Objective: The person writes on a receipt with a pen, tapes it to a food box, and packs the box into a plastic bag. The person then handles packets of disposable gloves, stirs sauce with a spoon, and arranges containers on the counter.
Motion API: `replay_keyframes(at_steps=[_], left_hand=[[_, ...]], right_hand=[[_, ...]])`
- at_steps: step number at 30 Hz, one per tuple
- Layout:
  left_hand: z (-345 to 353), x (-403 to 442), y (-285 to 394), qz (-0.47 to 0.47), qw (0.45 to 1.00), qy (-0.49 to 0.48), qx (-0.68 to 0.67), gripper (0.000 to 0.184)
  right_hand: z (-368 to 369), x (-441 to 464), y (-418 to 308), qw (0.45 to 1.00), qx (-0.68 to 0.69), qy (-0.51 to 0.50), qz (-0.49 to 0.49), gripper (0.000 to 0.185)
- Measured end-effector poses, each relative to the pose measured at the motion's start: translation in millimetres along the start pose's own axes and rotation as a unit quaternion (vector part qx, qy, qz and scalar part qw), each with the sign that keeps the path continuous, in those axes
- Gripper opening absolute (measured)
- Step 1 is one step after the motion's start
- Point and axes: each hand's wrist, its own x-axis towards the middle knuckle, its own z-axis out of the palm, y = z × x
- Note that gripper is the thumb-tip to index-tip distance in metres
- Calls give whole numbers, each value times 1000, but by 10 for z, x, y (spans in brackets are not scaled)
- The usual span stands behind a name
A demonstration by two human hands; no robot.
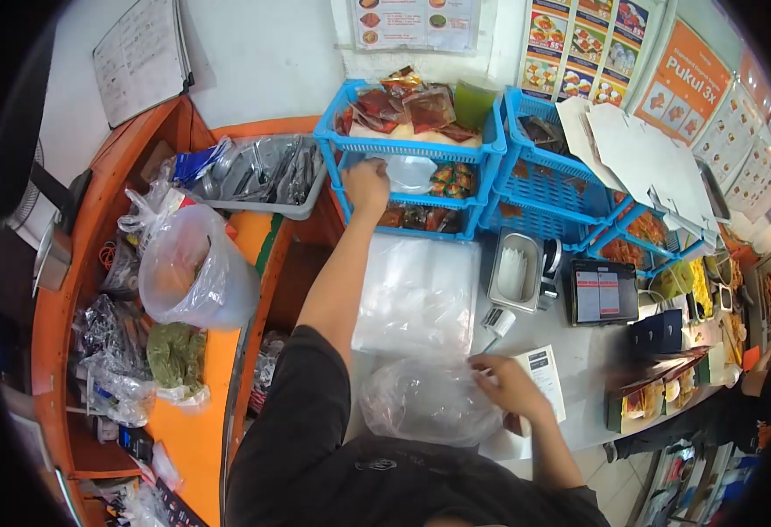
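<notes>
My left hand reaches into the middle tier of a blue plastic basket rack, at its left side. Its fingertips are hidden there, so what they touch cannot be made out. Beside it in that tier lie a pale clear plastic item and several small colourful sachets. Low in the view, my right hand is closed on the rim of a clear plastic bag, which rests puffed out on the steel counter in front of me. A printed paper slip lies just right of that hand.
Flat clear bags lie behind the puffed bag. A steel container, a tablet and open food boxes stand to the right. Leftward are a grey cutlery tray and a large plastic-lined tub on an orange shelf.
</notes>
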Motion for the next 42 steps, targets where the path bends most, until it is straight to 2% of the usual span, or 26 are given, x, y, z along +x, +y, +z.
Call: replay_keyframes(at_steps=[1,2,3,4,5,6,7,8,9,11,12,13,14,15,18,20,21,24,27,30,32,33,36,37,40,42], left_hand=[[-43,-70,-50,20,997,53,-55,6],[-92,-176,-109,38,988,103,-110,5],[-237,-310,-116,80,982,138,-99,6],[-267,-457,-182,-119,937,136,-298,4],[-299,-689,-256,-321,816,124,-464,10],[-934,-831,70,-437,737,30,-514,9],[-1153,-1068,127,-480,652,68,-583,11],[-1498,-1306,484,-432,702,118,-554,16],[-1665,-1634,568,-301,779,140,-531,24],[-2043,-2205,1253,-145,903,126,-384,15],[-2052,-2588,1144,7,950,-1,-313,16],[-2016,-3002,989,157,952,-126,-229,17],[-1985,-3197,1038,209,923,-275,-171,17],[-1920,-3316,1092,258,867,-413,-107,18],[-1878,-3596,886,221,822,-507,-134,23],[-2144,-3284,981,97,817,-518,-233,24],[-2257,-3154,969,33,810,-515,-279,25],[-2539,-3168,641,40,910,-320,-263,32],[-2425,-3233,632,-163,944,-184,-221,44],[-2173,-3489,350,-326,907,-223,-147,56],[-2080,-3546,238,-302,900,-303,-89,59],[-2048,-3564,194,-289,892,-342,-59,60],[-1929,-3609,173,-261,882,-391,-31,57],[-1882,-3622,205,-272,888,-361,-81,50],[-1694,-3563,234,-219,859,-459,63,45],[-1694,-3439,216,-364,773,-485,-187,39]], right_hand=[[-89,-102,52,999,9,14,36,27],[-90,-182,363,998,-10,66,12,26],[-178,-283,414,991,-15,123,53,26],[-258,-408,574,972,-94,206,58,25],[-351,-475,693,958,-79,266,73,25],[-404,-589,803,927,-144,336,83,30],[-424,-691,831,910,-158,375,78,40],[-418,-767,801,904,-174,376,108,50],[-385,-833,891,899,-232,352,117,61],[-155,-897,1075,905,-245,317,141,84],[-26,-905,1152,903,-265,293,171,91],[122,-917,1213,899,-285,266,198,98],[208,-887,1239,894,-306,245,219,106],[244,-835,1229,888,-312,237,241,110],[253,-809,1188,873,-315,219,302,117],[132,-809,1110,873,-300,215,319,117],[59,-837,969,857,-354,230,297,115],[-198,-910,425,896,-344,231,161,111],[-280,-799,-117,951,-284,115,35,110],[-2,-580,-170,975,-206,-6,-84,112],[282,-440,-183,984,-138,-80,-75,105],[456,-365,-114,978,-163,-103,-77,101],[991,-242,292,948,-279,-72,-137,94],[1049,-248,347,945,-284,-57,-150,93],[1107,-309,430,938,-293,-27,-181,91],[1117,-316,428,937,-293,-15,-188,89]])
